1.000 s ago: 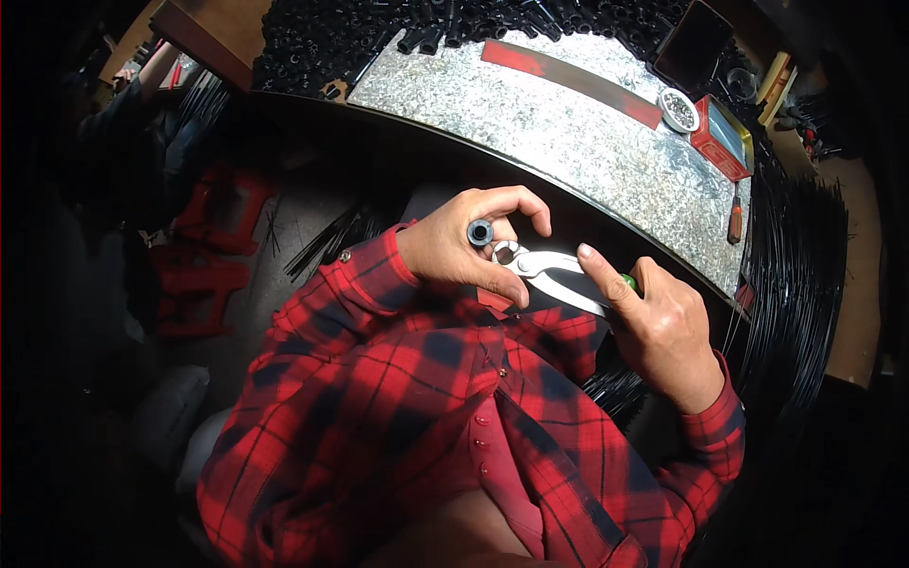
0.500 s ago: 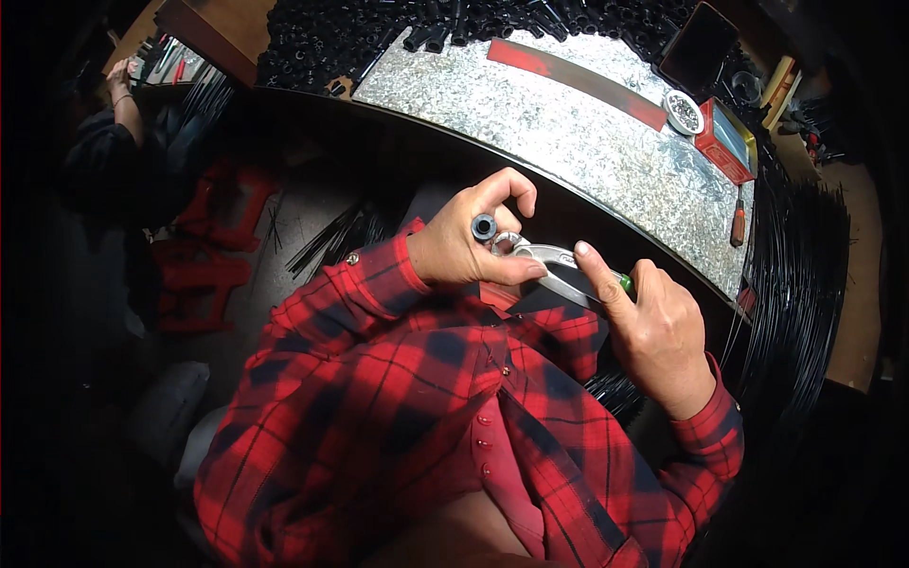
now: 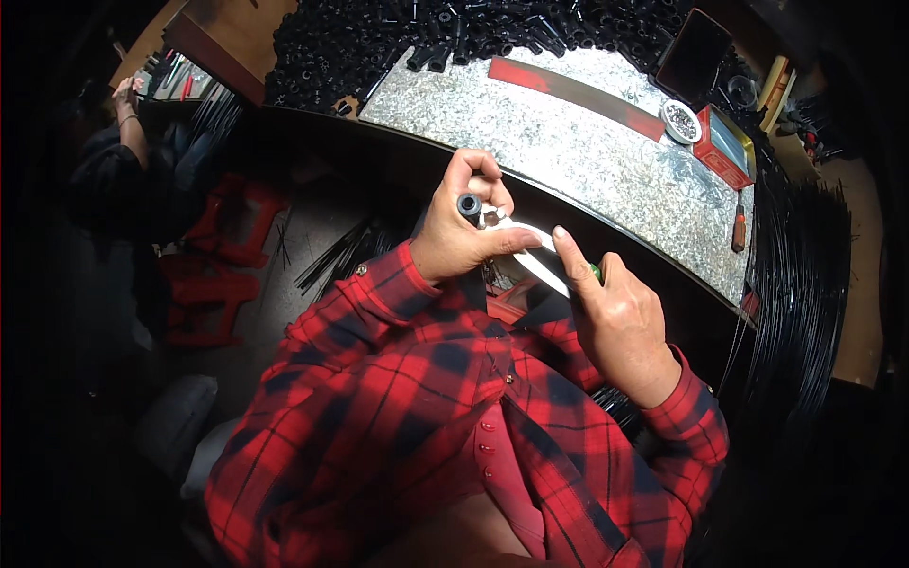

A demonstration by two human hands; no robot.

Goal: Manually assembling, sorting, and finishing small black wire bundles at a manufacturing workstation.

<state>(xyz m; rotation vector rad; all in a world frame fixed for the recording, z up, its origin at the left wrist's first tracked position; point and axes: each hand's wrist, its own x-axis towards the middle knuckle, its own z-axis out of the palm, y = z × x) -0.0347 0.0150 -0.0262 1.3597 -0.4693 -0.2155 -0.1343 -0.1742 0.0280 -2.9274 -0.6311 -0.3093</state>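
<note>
My left hand [image 3: 445, 232] is closed around a short black tube [image 3: 469, 208], whose round hollow end points up at me. Its thumb lies along the end of a curved silver metal tool [image 3: 544, 273] with a green part [image 3: 597, 272] near its right end. My right hand [image 3: 620, 322] wraps round that end of the tool, forefinger stretched along the metal. The tool's front end meets the tube between my left fingers, where the contact is partly hidden. Glare on the metal hides its exact kind. Both hands are in front of my chest, short of the bench edge.
A speckled metal-topped bench [image 3: 426, 109] carries a long flat bar [image 3: 578, 97], a pile of black tubes [image 3: 369, 47], a small round dish [image 3: 681, 121], a red box [image 3: 724, 151] and a screwdriver [image 3: 739, 227]. Black rods [image 3: 800, 284] hang at right. Another person's hand [image 3: 126, 95] is far left.
Both hands, with the tube and tool, have shifted a little left and up in view. The silver tool now glares brighter. My grip looks much the same.
</note>
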